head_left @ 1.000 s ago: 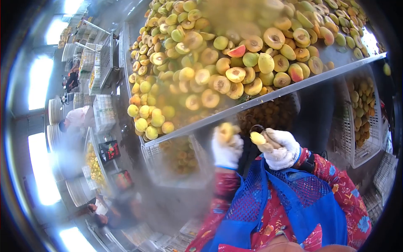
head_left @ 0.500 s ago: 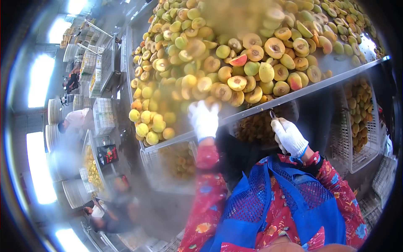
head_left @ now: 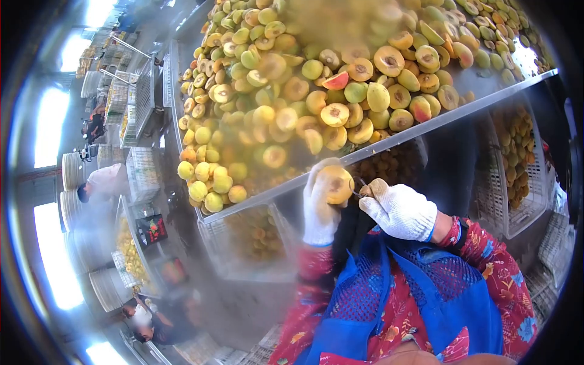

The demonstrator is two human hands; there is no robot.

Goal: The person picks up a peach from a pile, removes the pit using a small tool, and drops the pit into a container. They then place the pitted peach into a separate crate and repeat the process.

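My left hand [head_left: 321, 204], in a white glove, holds a yellow halved fruit [head_left: 337, 185] just in front of the metal table's edge [head_left: 426, 126]. The gloved fingers wrap round the fruit's far and left sides. My right hand [head_left: 401, 212], also gloved, is closed on a thin metal tool [head_left: 358, 190], whose tip is at the fruit's right side; the exact contact is hard to make out. Behind both hands, many halved fruits [head_left: 334, 114] lie heaped on the table, many with their cut faces up.
Below the table edge stand a crate [head_left: 210, 246] of fruit at the left and a white crate [head_left: 535, 210] at the right. Further left are stacked crates [head_left: 143, 173], another fruit table [head_left: 125, 210], a person in a light top [head_left: 108, 182] and others.
My left hand has come back from the fruit heap towards me and now holds a fruit. My right hand has moved left with the tool, up to that fruit.
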